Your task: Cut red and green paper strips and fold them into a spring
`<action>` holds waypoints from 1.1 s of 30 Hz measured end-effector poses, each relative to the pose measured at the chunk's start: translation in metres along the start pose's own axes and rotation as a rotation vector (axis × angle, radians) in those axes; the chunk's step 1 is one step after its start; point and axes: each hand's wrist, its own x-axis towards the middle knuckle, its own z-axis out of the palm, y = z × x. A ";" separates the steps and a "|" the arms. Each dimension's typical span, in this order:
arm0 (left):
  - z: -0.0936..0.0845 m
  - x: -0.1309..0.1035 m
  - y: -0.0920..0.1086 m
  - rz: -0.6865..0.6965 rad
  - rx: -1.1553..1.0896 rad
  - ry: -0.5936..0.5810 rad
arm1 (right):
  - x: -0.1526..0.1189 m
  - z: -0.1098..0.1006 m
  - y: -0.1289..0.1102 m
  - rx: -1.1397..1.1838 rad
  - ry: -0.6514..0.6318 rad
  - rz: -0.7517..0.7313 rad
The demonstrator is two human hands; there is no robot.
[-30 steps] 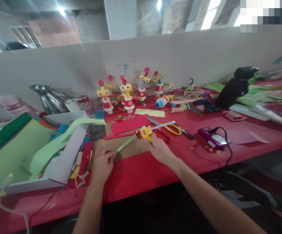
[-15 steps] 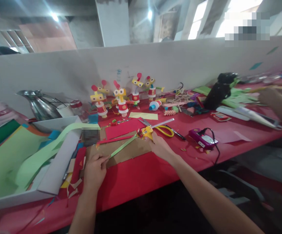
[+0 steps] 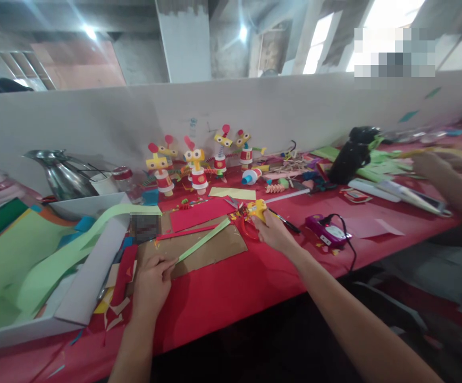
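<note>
My left hand (image 3: 153, 279) is closed, pinching the near end of a narrow light-green paper strip (image 3: 202, 242). The strip slants away to the right above a brown cardboard sheet (image 3: 218, 252). My right hand (image 3: 276, 234) is wrapped round a yellow glue gun (image 3: 258, 209), with a clear-white glue stick (image 3: 288, 197) pointing out behind it. Its front end lies among small colourful bits, just right of the strip's far end and apart from it. Scissors (image 3: 231, 201) lie partly hidden there. Red paper (image 3: 199, 213) rests on the cardboard.
Several paper-cup figures (image 3: 199, 175) stand at the back; another cup (image 3: 250, 176) lies on its side. At left is a white box (image 3: 91, 287) of coloured paper, near a steel jug (image 3: 61, 175). A purple power socket (image 3: 326, 232) sits right. Another person's hand (image 3: 434, 165) is far right.
My right hand has moved the glue gun right, away from the strip. The strip's far end now shows uncovered. My left hand keeps its pinch. The view has shifted slightly.
</note>
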 end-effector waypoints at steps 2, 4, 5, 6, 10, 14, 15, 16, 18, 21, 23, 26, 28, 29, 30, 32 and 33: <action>0.000 0.000 0.001 -0.002 0.001 -0.005 | -0.005 0.000 -0.001 0.030 -0.030 -0.010; 0.000 0.000 0.001 -0.006 0.005 -0.007 | -0.010 0.004 -0.002 0.043 -0.073 -0.031; 0.000 0.000 0.000 -0.008 0.007 -0.006 | -0.012 0.007 -0.003 0.041 -0.090 -0.044; 0.000 0.000 0.000 -0.009 0.007 -0.004 | -0.014 0.010 -0.003 0.035 -0.096 -0.055; 0.000 0.000 0.000 -0.005 0.003 -0.007 | -0.012 0.022 -0.001 -0.035 -0.094 -0.080; 0.000 0.000 0.001 -0.018 0.009 -0.018 | -0.007 0.027 0.003 -0.139 -0.082 -0.085; 0.000 0.000 0.001 -0.021 0.013 -0.017 | -0.007 0.027 0.003 -0.162 -0.082 -0.085; 0.000 0.000 0.001 -0.023 0.017 -0.013 | -0.007 0.027 0.003 -0.184 -0.087 -0.085; 0.001 0.000 0.000 -0.019 0.018 -0.009 | -0.007 0.025 0.003 -0.219 -0.093 -0.087; 0.001 0.000 -0.001 -0.010 0.014 -0.005 | -0.008 0.022 0.000 -0.239 -0.060 -0.086; 0.001 0.000 -0.001 -0.012 0.014 -0.005 | -0.008 0.019 -0.001 -0.235 -0.039 -0.088; 0.000 0.000 -0.001 -0.014 0.015 -0.009 | -0.005 0.011 0.000 -0.182 -0.028 -0.058; -0.001 0.000 0.000 -0.012 0.023 -0.014 | 0.002 0.005 0.006 -0.072 -0.031 0.004; -0.002 0.000 0.001 -0.013 0.032 -0.010 | 0.007 0.000 0.010 -0.010 -0.031 0.045; -0.002 0.000 0.001 -0.016 0.044 -0.002 | 0.014 -0.004 0.016 0.038 -0.023 0.083; -0.003 -0.001 0.002 -0.028 0.062 0.021 | 0.031 -0.015 0.028 0.010 0.058 0.185; -0.003 -0.001 0.002 -0.037 0.067 0.032 | 0.040 -0.021 0.034 -0.066 0.108 0.249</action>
